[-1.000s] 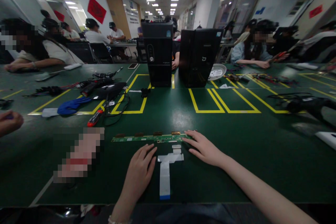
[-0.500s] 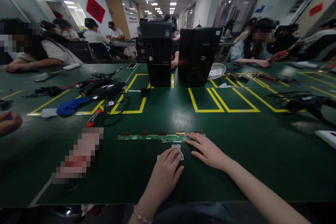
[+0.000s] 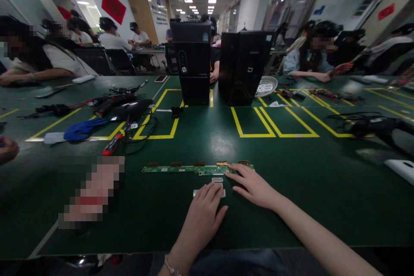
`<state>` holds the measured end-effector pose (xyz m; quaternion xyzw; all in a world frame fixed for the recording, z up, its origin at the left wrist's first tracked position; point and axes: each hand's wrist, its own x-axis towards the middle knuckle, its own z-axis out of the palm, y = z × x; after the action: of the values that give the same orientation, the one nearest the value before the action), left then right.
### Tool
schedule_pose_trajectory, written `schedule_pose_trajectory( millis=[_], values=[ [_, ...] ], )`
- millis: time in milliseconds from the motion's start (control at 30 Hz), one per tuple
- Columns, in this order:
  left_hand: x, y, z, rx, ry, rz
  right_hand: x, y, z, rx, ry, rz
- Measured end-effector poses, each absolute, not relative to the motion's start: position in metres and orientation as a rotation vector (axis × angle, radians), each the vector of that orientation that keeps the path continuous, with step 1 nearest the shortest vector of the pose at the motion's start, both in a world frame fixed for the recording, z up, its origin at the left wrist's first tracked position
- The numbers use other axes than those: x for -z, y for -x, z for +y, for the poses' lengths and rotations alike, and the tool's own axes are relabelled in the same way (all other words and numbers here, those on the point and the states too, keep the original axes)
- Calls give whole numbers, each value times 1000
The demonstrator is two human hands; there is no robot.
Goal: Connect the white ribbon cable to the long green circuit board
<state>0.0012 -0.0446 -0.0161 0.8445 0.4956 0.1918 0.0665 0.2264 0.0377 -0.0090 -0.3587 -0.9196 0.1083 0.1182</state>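
A long, narrow green circuit board [image 3: 181, 169] with copper-coloured tabs along its far edge lies flat on the green table. My right hand [image 3: 255, 186] rests over its right part, fingers stretched and spread, the fingertips on the board. Nearer to me, my left hand [image 3: 207, 207] lies palm down with its fingers extended over a small pale flat piece [image 3: 196, 192], mostly covered by the fingers. Just beyond those fingertips, a pale strip [image 3: 217, 180] shows close to the board. Neither hand visibly grips anything.
Two black computer towers [image 3: 196, 64] stand across the table, a white basket [image 3: 267, 86] beside them. To the left are a red-and-black screwdriver [image 3: 113, 144], a blue glove [image 3: 84, 129] and cables. A black cabled object [image 3: 371, 127] lies right. Co-workers sit around; one hand [image 3: 8, 150] shows far left.
The view has shifted slightly. My right fingertips sit a little further left on the board, while my left hand stays over the pale piece. The co-worker's hand at far left has moved outward.
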Motion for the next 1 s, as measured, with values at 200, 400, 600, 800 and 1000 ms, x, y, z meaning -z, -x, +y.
schedule_pose_trajectory(
  millis=[200,400,600,800,1000],
  values=[
    [22,-5,-42,-630,-2576,1498,10,-227,39,-327,1039,-2683],
    [22,-5,-40,-569,-2592,1512,9,-227,39,-334,1047,-2698],
    [21,-7,-38,-588,-2598,1490,8,-227,38,-337,1049,-2684],
    [19,-7,-39,-544,-2594,1502,8,-227,38,-343,1059,-2687],
    [21,-7,-39,-575,-2580,1516,11,-227,40,-339,1028,-2679]
  ],
)
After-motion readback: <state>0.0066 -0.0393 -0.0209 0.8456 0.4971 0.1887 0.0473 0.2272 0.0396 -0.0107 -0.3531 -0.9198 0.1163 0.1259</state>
